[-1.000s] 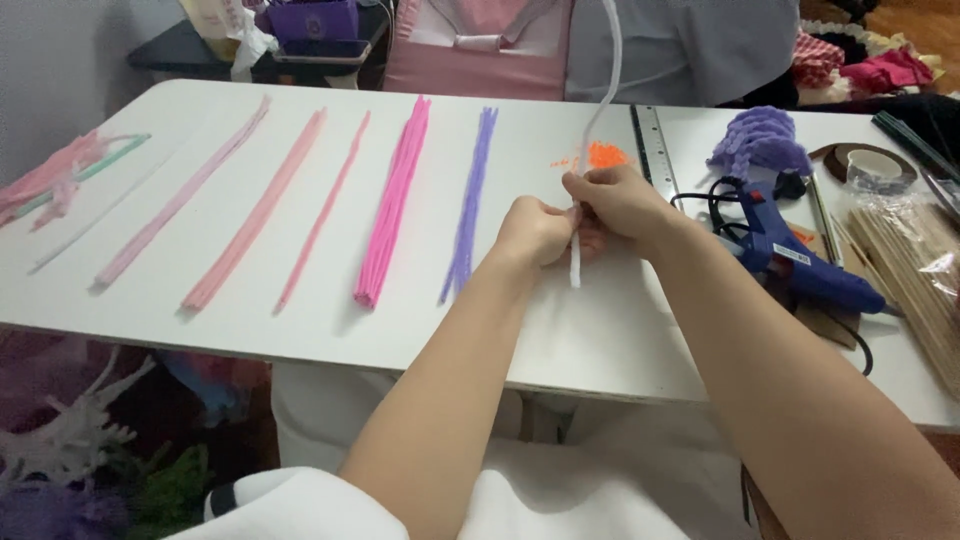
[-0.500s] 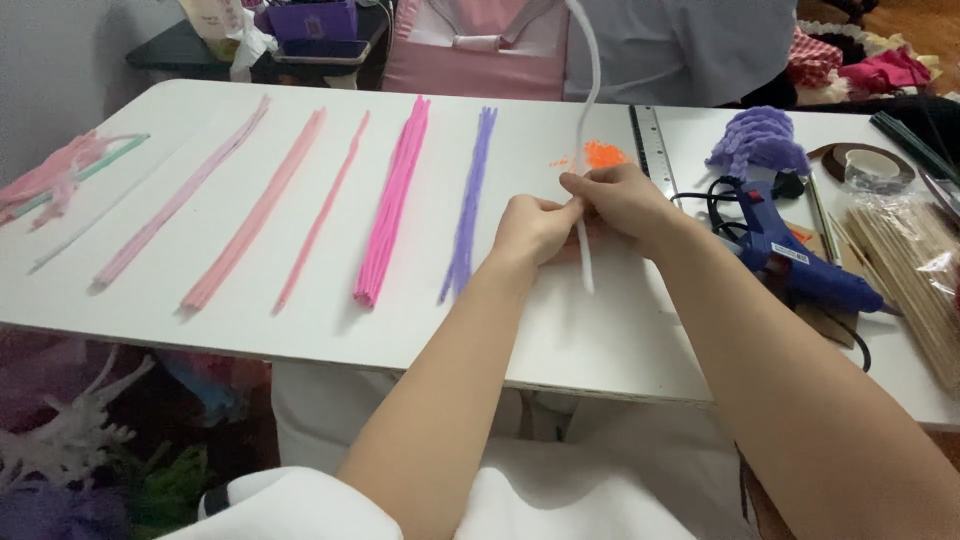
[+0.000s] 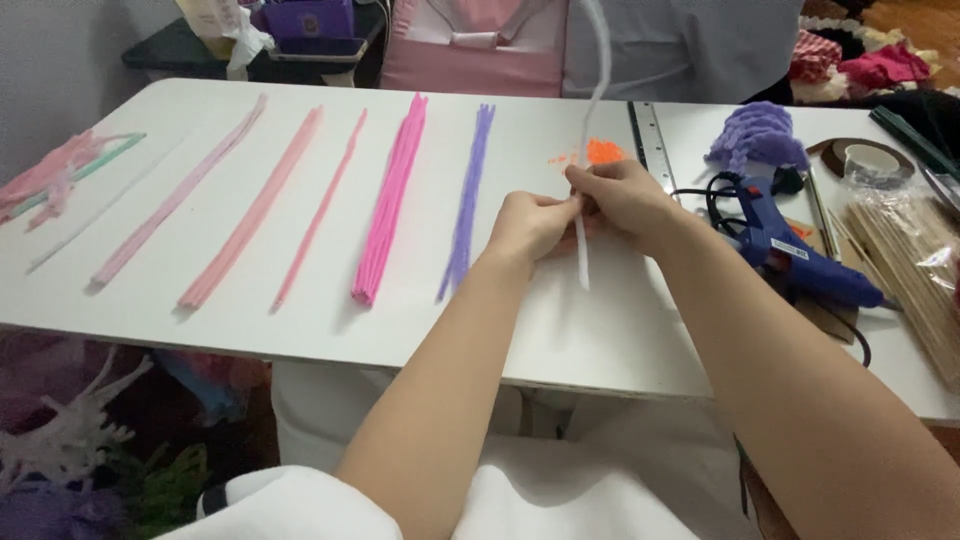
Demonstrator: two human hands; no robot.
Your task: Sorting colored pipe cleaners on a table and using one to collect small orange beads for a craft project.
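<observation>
I am pinching a white pipe cleaner (image 3: 581, 255) with my left hand (image 3: 527, 224) and right hand (image 3: 626, 201), both closed on it, over the white table (image 3: 600, 340) near its front edge.

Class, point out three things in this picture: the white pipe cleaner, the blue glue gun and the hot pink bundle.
white pipe cleaner (image 3: 581, 262), head view, lower end below the hands
blue glue gun (image 3: 775, 240), head view, middle of its body
hot pink bundle (image 3: 392, 200), head view, mid-length
</observation>
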